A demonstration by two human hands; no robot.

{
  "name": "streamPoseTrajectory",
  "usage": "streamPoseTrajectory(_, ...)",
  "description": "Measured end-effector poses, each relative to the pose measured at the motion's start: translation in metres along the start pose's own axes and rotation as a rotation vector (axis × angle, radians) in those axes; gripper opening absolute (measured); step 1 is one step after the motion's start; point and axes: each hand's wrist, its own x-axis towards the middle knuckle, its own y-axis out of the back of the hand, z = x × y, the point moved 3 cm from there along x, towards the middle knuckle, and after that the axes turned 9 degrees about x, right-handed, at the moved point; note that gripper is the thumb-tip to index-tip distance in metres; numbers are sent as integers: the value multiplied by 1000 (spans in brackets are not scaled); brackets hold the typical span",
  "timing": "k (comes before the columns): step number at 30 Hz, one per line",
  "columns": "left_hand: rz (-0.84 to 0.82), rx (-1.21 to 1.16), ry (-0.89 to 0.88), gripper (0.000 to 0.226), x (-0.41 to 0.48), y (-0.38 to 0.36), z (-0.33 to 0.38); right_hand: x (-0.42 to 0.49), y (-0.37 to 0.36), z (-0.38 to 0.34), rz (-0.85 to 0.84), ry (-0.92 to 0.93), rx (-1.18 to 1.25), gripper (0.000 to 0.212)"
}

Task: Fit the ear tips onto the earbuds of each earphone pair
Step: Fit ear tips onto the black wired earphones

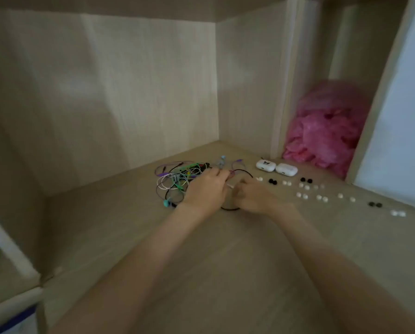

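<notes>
Black earphone (244, 171) pinched in both grips, left hand (207, 189) and right hand (253, 197); two white cases (286, 169) beyond.

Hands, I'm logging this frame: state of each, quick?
Left hand: pinches the dark cable.
Right hand: pinches a small white piece, too blurred to name.

Your pale wooden desk (201, 261) carries a tangle of wired earphones (175, 179) at eleven o'clock, two white earbud cases (286, 169) at one, and white and black ear tips (318, 196) rowed toward two.
</notes>
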Motion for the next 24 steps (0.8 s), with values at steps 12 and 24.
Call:
streamPoseTrajectory(12,-456,159,-82,23,-3,-29,7,-22,0,12,63,65,45,10)
streamPoseTrajectory(24,-333,-392,346,38,-2,-18,-39,-10,9,10,53,107,226,41)
